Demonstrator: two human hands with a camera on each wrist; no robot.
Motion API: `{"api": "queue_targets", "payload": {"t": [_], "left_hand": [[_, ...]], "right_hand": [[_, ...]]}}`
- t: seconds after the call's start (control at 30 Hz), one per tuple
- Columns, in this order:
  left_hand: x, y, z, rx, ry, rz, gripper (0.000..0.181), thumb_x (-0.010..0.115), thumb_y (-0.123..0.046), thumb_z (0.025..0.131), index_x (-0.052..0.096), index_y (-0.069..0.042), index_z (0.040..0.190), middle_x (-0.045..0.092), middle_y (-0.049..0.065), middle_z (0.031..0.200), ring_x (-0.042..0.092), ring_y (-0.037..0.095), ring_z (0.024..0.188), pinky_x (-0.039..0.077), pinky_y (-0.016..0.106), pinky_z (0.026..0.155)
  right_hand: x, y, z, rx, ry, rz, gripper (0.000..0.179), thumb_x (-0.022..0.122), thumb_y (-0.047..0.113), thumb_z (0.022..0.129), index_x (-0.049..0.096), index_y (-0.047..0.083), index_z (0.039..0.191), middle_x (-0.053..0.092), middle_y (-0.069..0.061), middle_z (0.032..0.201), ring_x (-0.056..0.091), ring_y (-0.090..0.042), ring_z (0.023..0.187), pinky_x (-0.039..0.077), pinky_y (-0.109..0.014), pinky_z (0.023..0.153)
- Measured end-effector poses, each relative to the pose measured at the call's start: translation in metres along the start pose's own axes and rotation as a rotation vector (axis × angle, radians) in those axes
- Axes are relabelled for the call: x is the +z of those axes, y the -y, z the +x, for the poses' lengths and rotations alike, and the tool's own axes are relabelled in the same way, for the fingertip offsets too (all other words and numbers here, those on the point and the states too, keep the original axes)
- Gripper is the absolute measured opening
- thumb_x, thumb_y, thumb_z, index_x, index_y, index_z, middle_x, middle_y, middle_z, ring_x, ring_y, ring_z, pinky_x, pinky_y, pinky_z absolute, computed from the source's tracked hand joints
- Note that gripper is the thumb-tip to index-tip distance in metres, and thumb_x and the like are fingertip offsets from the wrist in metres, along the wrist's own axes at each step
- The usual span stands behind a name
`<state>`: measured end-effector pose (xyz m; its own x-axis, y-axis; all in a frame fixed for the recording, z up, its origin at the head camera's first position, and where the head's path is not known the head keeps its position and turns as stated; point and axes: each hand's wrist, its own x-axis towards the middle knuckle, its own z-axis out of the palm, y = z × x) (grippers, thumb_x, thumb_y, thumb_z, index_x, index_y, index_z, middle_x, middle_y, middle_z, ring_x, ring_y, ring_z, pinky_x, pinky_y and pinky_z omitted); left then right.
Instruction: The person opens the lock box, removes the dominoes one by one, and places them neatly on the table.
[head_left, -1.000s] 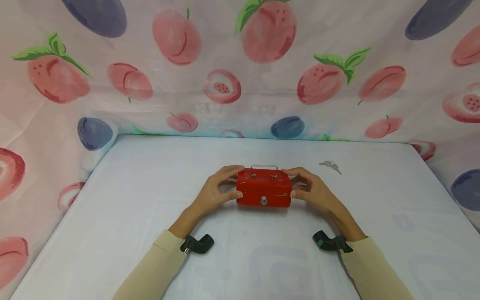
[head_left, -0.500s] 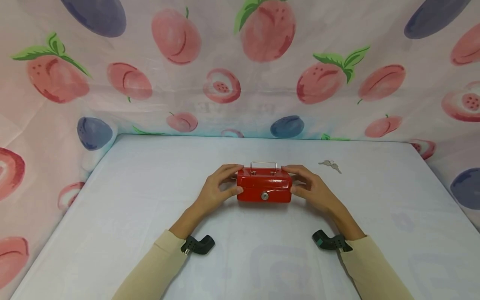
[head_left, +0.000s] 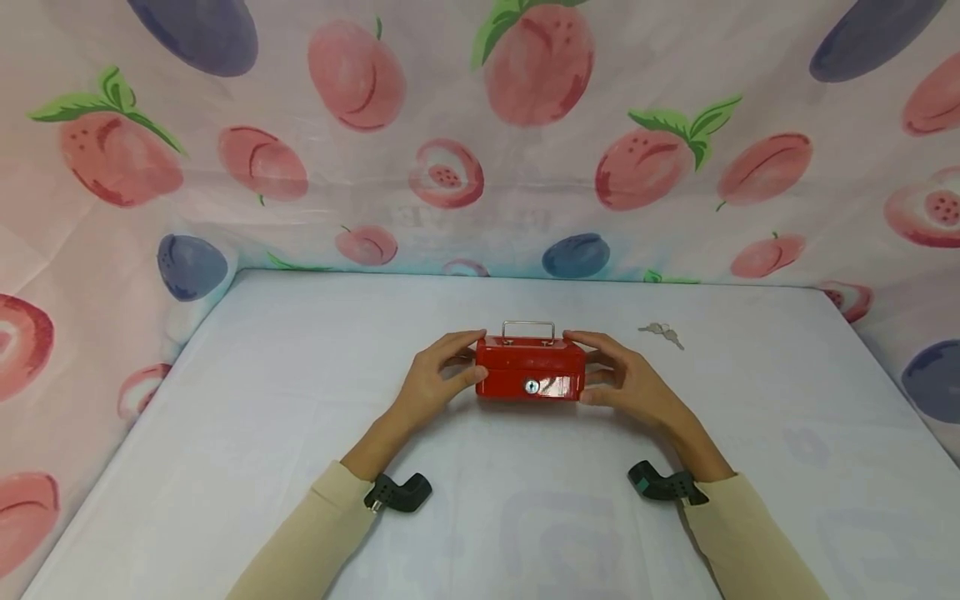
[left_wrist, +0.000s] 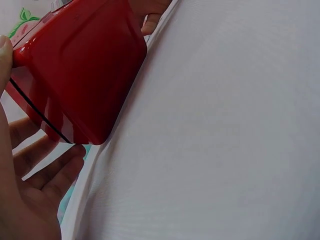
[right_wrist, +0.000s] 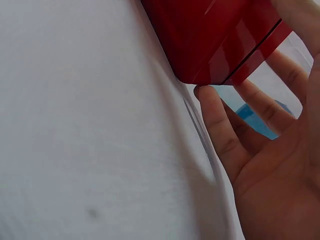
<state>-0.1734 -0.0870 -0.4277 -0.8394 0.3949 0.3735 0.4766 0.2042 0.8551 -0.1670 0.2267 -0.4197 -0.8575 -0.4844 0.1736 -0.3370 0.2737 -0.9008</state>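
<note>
Soft light spreads across the white worktop (head_left: 555,500), its far edge crisp; white glare patches the red box (head_left: 530,363), faint shadow beneath; both wrist views look dimmer, greyer.

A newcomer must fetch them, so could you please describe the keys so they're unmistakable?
On the white table, find the red box between the left hand and the right hand. Beyond the right hand, toward the table's back, lie the keys: small, flat, silvery and, unlike the box, touched by neither hand.

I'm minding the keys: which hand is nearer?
The right hand, gripping the right end of the red cash box; the left hand, opposite, is farther away.
</note>
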Motion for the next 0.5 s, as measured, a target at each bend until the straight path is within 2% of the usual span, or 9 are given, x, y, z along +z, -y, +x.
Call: {"api": "queue_targets", "payload": {"t": [0.1, 0.3, 0.37, 0.5], "left_hand": [[0.001, -0.001, 0.0, -0.016, -0.015, -0.016, 0.061, 0.066, -0.039, 0.09, 0.053, -0.001, 0.135, 0.057, 0.012, 0.129, 0.059, 0.026, 0.105, 0.05, 0.04, 0.092], [0.005, -0.002, 0.002, -0.046, -0.039, -0.022, 0.05, 0.066, -0.004, 0.088, 0.05, 0.005, 0.135, 0.056, 0.021, 0.128, 0.058, 0.036, 0.103, 0.049, 0.047, 0.091], [0.006, -0.003, 0.002, -0.047, -0.041, -0.008, 0.05, 0.064, 0.0, 0.088, 0.049, 0.007, 0.135, 0.055, 0.023, 0.128, 0.058, 0.038, 0.104, 0.049, 0.049, 0.091], [0.004, -0.024, 0.001, -0.002, -0.052, 0.011, 0.047, 0.063, -0.003, 0.09, 0.048, 0.009, 0.133, 0.054, 0.025, 0.128, 0.056, 0.037, 0.108, 0.048, 0.051, 0.091]], "right_hand": [[0.001, 0.004, 0.0, 0.01, 0.004, -0.002, 0.078, 0.075, -0.001, 0.078, 0.039, 0.009, 0.146, 0.04, -0.012, 0.144, 0.048, -0.034, 0.12, 0.051, -0.041, 0.091], [0.004, 0.031, -0.002, 0.011, 0.003, -0.04, 0.075, 0.073, -0.006, 0.077, 0.04, 0.001, 0.143, 0.042, -0.02, 0.141, 0.049, -0.041, 0.118, 0.047, -0.055, 0.091], [0.004, 0.036, -0.002, 0.012, -0.001, -0.06, 0.074, 0.073, -0.006, 0.077, 0.04, 0.0, 0.143, 0.043, -0.021, 0.14, 0.05, -0.042, 0.117, 0.046, -0.056, 0.091], [0.004, 0.036, -0.002, 0.008, -0.014, -0.085, 0.074, 0.074, -0.006, 0.077, 0.041, 0.001, 0.143, 0.045, -0.02, 0.139, 0.052, -0.041, 0.115, 0.047, -0.055, 0.091]]}}
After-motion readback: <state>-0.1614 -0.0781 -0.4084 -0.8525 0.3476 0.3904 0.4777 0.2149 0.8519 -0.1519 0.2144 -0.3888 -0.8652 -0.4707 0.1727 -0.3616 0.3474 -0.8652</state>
